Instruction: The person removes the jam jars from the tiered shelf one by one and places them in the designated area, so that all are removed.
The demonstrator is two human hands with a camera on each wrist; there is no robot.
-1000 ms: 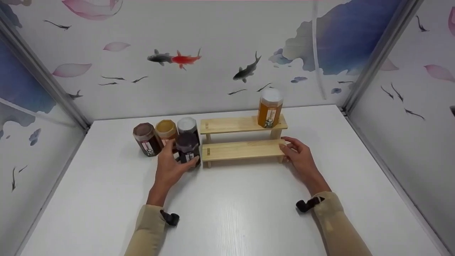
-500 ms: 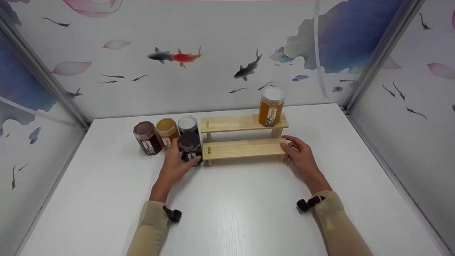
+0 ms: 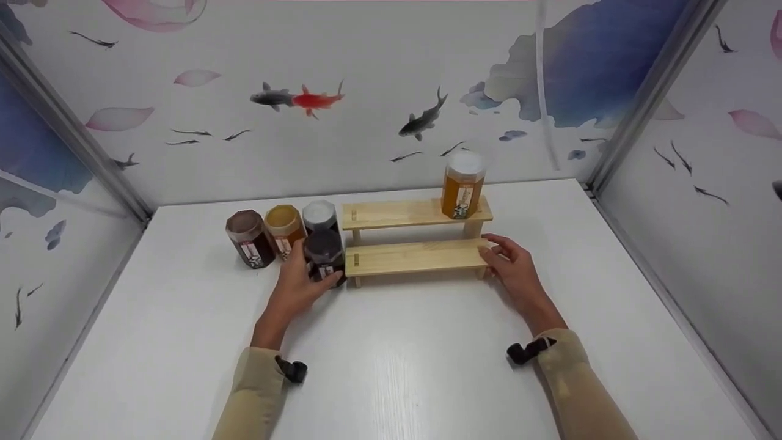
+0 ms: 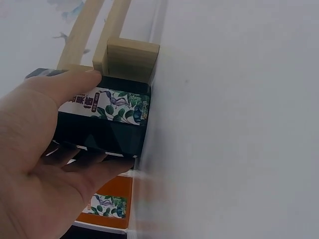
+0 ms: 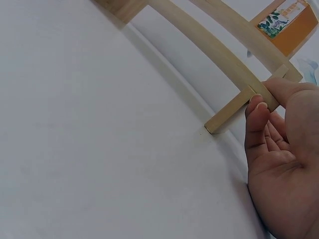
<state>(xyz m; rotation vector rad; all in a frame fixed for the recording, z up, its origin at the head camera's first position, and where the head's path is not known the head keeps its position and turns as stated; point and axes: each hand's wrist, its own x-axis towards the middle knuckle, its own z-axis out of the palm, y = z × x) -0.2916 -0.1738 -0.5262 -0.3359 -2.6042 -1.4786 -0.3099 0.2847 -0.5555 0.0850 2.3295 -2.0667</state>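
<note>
My left hand [image 3: 295,285] grips a dark octagonal jar [image 3: 325,250], thumb on its label side and fingers around the back. In the left wrist view this jar [image 4: 102,119] stands against the left end of a two-tier wooden shelf rack [image 3: 421,256]. My right hand [image 3: 516,269] pinches the right end of the lower board, thumb on top; the right wrist view shows curled fingers [image 5: 258,119] beneath the board. On the upper board, at the right, stands an amber jar [image 3: 462,189] with a white lid.
Left of the rack stand a brown-lidded jar [image 3: 252,241], a yellow-lidded jar [image 3: 285,226] and a white-lidded jar [image 3: 320,215], the last partly hidden behind the held one. A white table [image 3: 397,360] lies beneath, with patterned walls [image 3: 366,49] behind and at the sides.
My left hand and the dark jar have shifted slightly right, closer to the rack. The right hand keeps its hold on the lower board.
</note>
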